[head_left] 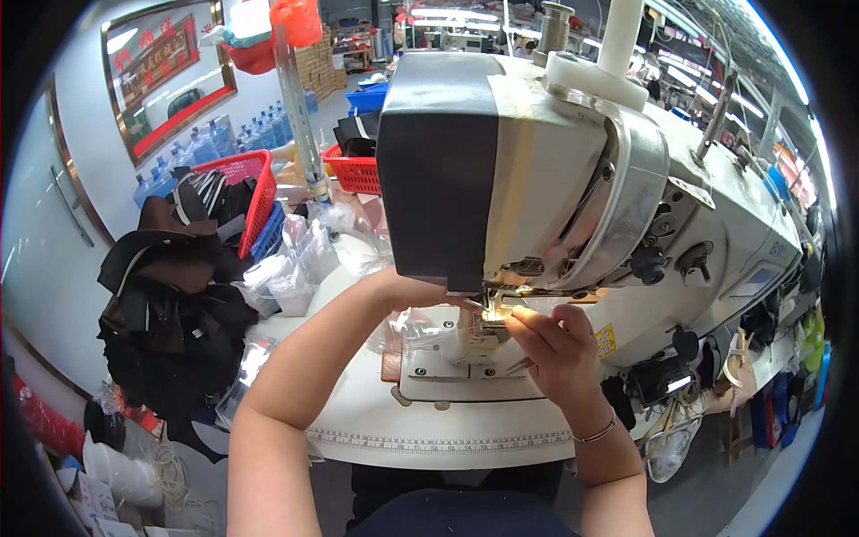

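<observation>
A large sewing machine with a dark front cover stands in front of me. My left hand reaches in from the left to the needle area; its fingers are mostly hidden behind the machine head. From the right comes my right hand, its thumb and fingertips pinched together beside the lit needle area. Whatever is between those fingertips is too small to make out. A slim metal tool juts out to the left from under the curled fingers of that hand. Below lies the metal bed plate.
Clear plastic bags lie on the white table to the left. Beside them is a heap of dark fabric pieces, next to a red basket. A printed ruler strip follows the table's near edge. Cables hang at the right.
</observation>
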{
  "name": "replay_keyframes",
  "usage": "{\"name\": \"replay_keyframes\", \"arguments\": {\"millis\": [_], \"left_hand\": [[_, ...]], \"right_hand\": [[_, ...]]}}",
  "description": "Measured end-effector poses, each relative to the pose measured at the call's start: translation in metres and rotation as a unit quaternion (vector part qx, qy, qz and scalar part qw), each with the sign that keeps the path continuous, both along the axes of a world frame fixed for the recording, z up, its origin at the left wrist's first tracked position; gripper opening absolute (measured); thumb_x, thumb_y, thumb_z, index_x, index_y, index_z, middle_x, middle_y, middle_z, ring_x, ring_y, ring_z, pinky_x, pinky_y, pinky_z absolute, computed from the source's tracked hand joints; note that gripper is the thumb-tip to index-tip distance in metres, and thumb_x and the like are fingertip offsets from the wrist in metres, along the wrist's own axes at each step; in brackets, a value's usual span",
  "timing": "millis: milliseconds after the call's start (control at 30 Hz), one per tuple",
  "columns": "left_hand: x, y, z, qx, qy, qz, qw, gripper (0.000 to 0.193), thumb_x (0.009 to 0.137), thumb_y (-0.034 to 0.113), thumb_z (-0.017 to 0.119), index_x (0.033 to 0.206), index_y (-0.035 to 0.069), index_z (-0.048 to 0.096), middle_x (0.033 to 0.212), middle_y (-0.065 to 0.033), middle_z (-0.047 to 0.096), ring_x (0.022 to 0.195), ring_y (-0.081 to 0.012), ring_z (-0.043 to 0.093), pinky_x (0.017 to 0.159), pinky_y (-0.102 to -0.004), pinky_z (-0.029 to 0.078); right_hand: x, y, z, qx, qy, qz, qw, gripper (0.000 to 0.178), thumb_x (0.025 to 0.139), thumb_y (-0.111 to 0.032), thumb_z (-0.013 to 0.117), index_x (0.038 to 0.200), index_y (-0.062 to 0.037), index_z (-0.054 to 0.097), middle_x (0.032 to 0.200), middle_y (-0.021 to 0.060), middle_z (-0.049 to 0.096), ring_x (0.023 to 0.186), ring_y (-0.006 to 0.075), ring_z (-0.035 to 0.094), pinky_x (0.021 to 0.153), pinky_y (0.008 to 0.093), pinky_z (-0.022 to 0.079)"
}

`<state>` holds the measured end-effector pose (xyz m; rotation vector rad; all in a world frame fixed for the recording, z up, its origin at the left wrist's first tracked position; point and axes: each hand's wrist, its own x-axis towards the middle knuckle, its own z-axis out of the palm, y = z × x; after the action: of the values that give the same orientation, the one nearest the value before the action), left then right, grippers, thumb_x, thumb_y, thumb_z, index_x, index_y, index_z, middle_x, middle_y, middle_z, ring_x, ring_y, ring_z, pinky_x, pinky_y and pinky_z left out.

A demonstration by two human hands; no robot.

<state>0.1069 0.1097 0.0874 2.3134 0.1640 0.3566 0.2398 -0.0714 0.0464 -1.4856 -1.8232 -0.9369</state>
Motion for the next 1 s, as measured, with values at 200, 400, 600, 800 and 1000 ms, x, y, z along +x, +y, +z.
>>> {"name": "replay_keyframes", "arguments": {"millis": [200,400,600,800,1000], "left_hand": [[0.008,0.016,-0.009,-0.225,0.032,-0.09,0.97,0.036,0.075,0.012,0.067,0.109,0.007,0.059,0.098,-0.0019,0.061,0.08,-0.0083,0.055,0.064,-0.0238,0.046],[0.0,0.013,-0.034,-0.346,0.042,0.021,0.937,0.034,0.077,0.013,0.067,0.108,0.004,0.057,0.093,-0.0044,0.06,0.08,-0.0102,0.057,0.069,-0.0247,0.047],[-0.002,-0.01,-0.05,-0.477,0.047,0.131,0.868,0.024,0.081,0.01,0.06,0.101,-0.004,0.059,0.09,-0.009,0.06,0.081,-0.0151,0.056,0.071,-0.0273,0.044],[-0.002,-0.024,-0.059,-0.532,-0.016,0.156,0.832,0.009,0.08,0.009,0.053,0.079,0.003,0.06,0.069,-0.0015,0.057,0.06,-0.0065,0.048,0.057,-0.0201,0.037],[-0.003,-0.031,-0.056,-0.503,-0.032,0.164,0.848,0.01,0.077,0.012,0.054,0.078,0.004,0.06,0.069,-0.0013,0.055,0.062,-0.0074,0.05,0.06,-0.0191,0.038]], "right_hand": [[-0.001,-0.003,-0.005,-0.006,-0.01,-0.015,1.0,0.029,0.059,-0.002,0.061,0.087,-0.0118,0.064,0.09,-0.0035,0.064,0.074,0.0185,0.047,0.061,0.0273,0.043],[0.014,0.007,-0.007,0.01,-0.023,-0.001,1.0,0.027,0.061,-0.01,0.062,0.088,-0.0139,0.063,0.092,-0.0045,0.061,0.079,0.0175,0.048,0.064,0.0285,0.042],[0.042,0.019,-0.017,-0.06,0.063,0.018,0.996,0.036,0.058,0.003,0.059,0.088,-0.0146,0.066,0.071,0.0044,0.062,0.064,0.0242,0.06,0.068,0.0381,0.047],[0.045,0.032,-0.01,-0.016,0.014,0.026,0.999,0.026,0.054,-0.004,0.065,0.08,-0.0123,0.065,0.065,0.0052,0.059,0.061,0.0235,0.059,0.056,0.0345,0.044],[0.055,0.045,-0.027,0.012,0.077,0.011,0.997,0.015,0.064,-0.004,0.064,0.078,-0.0079,0.06,0.072,0.0088,0.059,0.063,0.029,0.057,0.056,0.036,0.044]]}}
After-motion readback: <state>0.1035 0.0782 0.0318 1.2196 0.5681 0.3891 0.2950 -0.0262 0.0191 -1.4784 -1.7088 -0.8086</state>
